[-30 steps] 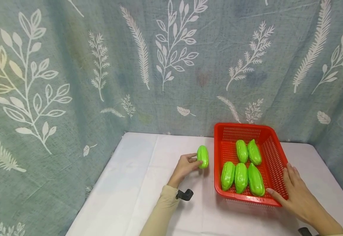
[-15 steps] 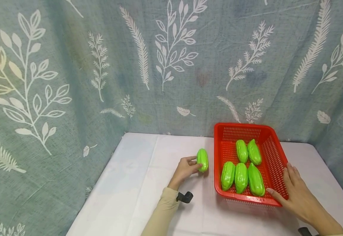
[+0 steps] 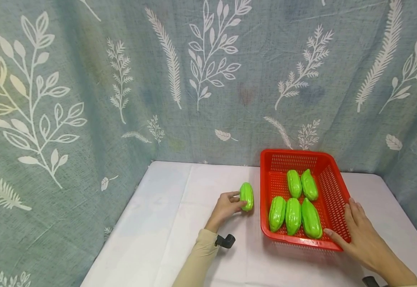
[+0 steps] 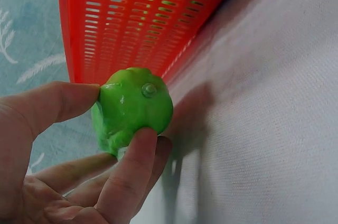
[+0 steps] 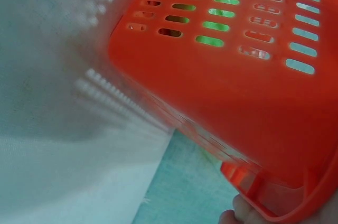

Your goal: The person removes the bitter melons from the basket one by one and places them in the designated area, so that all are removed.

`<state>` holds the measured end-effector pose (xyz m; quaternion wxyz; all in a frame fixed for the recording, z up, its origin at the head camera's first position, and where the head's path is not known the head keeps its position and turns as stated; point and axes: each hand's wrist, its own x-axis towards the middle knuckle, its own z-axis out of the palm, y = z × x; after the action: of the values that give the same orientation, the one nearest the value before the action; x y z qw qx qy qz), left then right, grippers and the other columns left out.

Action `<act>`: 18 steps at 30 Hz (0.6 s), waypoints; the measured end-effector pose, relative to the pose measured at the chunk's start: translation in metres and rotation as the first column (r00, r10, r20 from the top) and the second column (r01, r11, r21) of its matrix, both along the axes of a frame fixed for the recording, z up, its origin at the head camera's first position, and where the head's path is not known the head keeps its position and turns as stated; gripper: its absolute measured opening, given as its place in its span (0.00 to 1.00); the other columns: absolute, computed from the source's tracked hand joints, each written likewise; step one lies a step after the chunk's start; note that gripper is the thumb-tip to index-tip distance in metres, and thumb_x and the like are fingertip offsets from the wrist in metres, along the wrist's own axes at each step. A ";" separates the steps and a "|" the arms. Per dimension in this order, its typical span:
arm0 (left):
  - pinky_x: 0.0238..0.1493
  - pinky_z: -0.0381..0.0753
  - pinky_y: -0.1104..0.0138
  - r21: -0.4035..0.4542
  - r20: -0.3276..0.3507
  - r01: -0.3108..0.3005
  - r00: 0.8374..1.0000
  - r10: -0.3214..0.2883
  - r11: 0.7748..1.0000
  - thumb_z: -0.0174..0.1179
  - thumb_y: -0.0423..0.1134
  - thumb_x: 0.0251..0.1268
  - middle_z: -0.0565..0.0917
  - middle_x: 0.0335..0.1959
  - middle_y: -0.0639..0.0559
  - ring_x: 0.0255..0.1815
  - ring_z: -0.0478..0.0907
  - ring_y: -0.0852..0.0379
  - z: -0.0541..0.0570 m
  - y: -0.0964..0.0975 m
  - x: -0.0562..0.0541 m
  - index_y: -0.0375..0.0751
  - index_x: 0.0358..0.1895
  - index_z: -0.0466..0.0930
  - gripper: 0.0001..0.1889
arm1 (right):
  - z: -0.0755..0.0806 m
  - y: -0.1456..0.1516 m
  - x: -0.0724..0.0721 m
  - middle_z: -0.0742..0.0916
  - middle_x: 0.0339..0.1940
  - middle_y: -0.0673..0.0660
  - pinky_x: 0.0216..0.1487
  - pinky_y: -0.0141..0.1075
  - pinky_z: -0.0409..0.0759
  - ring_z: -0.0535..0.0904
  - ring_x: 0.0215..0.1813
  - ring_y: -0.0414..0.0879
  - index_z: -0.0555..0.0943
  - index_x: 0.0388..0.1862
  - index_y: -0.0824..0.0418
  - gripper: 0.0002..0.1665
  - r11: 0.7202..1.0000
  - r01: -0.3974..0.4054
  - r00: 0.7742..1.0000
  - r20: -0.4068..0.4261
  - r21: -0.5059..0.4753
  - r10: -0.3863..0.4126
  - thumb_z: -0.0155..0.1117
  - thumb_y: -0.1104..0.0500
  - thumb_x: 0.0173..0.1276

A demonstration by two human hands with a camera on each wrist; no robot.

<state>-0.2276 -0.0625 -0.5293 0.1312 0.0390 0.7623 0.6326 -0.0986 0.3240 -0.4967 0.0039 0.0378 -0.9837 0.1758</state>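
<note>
My left hand (image 3: 226,207) pinches a bright green ribbed gourd (image 3: 246,196), which stands apart from the red basket's left wall. In the left wrist view, thumb and fingers hold the gourd (image 4: 137,102) at its sides, with a small round nub on its near end. A shadow lies on the cloth beside it; I cannot tell whether it touches the table. My right hand (image 3: 364,239) rests on the red plastic basket (image 3: 264,191) at its front right corner, fingers along the right rim and thumb at the front. In the right wrist view only fingertips show beside the basket's rim (image 5: 311,197).
Inside the basket lie several similar green gourds (image 3: 293,216), two in a back row and the others in front. A white cloth (image 3: 172,223) covers the table. Behind and at the sides hangs a grey-green curtain (image 3: 194,131) with white leaf prints.
The left hand and its gourd have shifted slightly toward the person, mostly in the first half second. The right hand, basket and gourds inside stay put.
</note>
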 end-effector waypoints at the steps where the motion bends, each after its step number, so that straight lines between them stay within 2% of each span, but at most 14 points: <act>1: 0.48 0.90 0.60 -0.001 -0.002 0.001 1.000 -0.001 1.000 0.69 0.34 0.63 0.86 0.54 0.28 0.49 0.90 0.44 0.000 0.000 0.000 0.26 0.69 0.73 0.31 | 0.000 0.000 0.000 0.40 0.83 0.79 0.67 0.80 0.57 0.34 0.83 0.76 0.38 0.81 0.79 0.68 1.000 -0.002 1.000 0.000 -0.002 0.002 0.56 0.30 0.73; 6: 0.47 0.90 0.59 -0.002 -0.016 0.006 1.000 -0.006 1.000 0.69 0.32 0.63 0.87 0.52 0.27 0.48 0.90 0.42 -0.003 0.002 -0.001 0.24 0.67 0.74 0.30 | 0.001 0.001 -0.001 0.39 0.83 0.79 0.67 0.81 0.57 0.31 0.83 0.76 0.37 0.81 0.79 0.67 1.000 -0.004 1.000 0.021 -0.008 0.004 0.55 0.30 0.74; 11: 0.46 0.90 0.61 -0.014 -0.016 0.003 1.000 -0.003 1.000 0.69 0.32 0.63 0.87 0.52 0.28 0.47 0.90 0.44 -0.006 0.003 -0.003 0.24 0.67 0.74 0.30 | 0.002 0.001 -0.001 0.39 0.83 0.80 0.67 0.81 0.56 0.31 0.83 0.76 0.37 0.80 0.79 0.67 1.000 -0.001 0.999 0.032 -0.011 0.001 0.55 0.30 0.74; 18: 0.47 0.90 0.58 -0.024 -0.027 0.001 1.000 -0.001 1.000 0.69 0.32 0.63 0.87 0.53 0.27 0.48 0.90 0.42 -0.003 0.005 0.001 0.23 0.68 0.73 0.30 | 0.001 0.000 0.000 0.40 0.83 0.80 0.67 0.81 0.57 0.32 0.83 0.77 0.37 0.81 0.79 0.67 1.000 -0.002 1.000 0.021 -0.009 0.002 0.55 0.30 0.74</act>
<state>-0.2269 -0.0579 -0.5320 0.1217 0.0465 0.7714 0.6229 -0.0990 0.3240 -0.4953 -0.0062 0.0369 -0.9829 0.1805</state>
